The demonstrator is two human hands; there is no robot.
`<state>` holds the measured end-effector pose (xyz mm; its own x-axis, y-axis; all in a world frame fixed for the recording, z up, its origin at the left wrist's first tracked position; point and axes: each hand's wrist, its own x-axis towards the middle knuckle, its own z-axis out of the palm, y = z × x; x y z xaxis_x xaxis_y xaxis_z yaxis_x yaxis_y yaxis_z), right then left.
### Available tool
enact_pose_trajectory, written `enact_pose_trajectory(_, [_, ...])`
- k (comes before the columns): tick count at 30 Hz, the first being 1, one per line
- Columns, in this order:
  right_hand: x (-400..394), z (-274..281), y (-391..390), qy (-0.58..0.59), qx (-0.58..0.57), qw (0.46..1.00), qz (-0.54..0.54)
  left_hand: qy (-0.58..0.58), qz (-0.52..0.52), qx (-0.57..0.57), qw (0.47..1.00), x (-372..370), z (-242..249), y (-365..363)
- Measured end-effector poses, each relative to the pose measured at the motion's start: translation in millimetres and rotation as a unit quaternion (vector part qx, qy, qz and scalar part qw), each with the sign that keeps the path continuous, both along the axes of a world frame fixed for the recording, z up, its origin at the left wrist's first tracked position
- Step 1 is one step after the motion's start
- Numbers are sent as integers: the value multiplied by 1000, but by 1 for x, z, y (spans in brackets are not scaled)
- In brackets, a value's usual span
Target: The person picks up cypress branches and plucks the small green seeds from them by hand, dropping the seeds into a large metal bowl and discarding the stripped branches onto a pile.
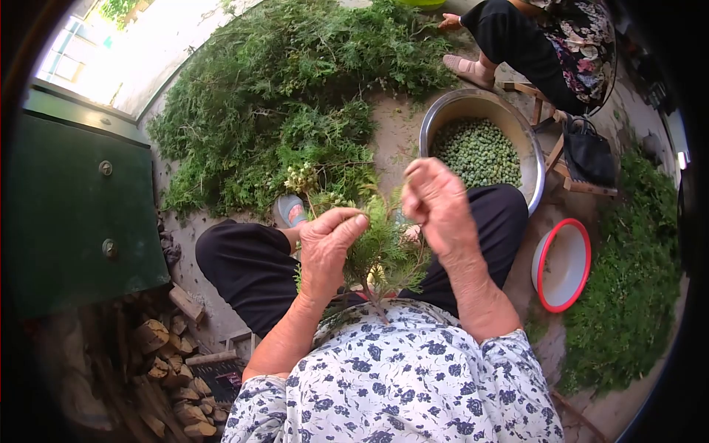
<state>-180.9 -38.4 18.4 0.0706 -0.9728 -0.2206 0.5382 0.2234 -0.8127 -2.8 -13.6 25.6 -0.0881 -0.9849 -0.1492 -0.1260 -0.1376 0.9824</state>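
Note:
A leafy green conifer branch [380,247] stands up from my lap, its woody stem end near my shirt. My left hand [329,247] is closed beside it, thumb and forefinger pinched on its foliage. To the right, my right hand [442,207] is raised near the basin's front edge, fingertips pressed together; whatever they hold is too small or hidden to name. Just beyond it, a large metal basin [530,144] holds many small green cones [478,151]. A pale cluster of cones [301,177] shows past my left hand.
A big heap of cut conifer branches [258,96] covers the floor ahead. On the right are a red-rimmed white basin [587,255] and more greenery [628,295]. Another person [546,44] sits at upper right, near a black bag [591,151]. Firewood [173,362] and a green cabinet [74,207] are left.

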Motion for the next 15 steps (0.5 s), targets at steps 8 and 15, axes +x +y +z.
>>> enact_pose_trajectory(8, [-136,-32,-37,706,-157,640,-258,284,71,126,948,5,-13,-10])
enact_pose_trajectory(15, [-98,-1,-27,646,-194,678,-291,311,65,133,939,-2,-17,-14])
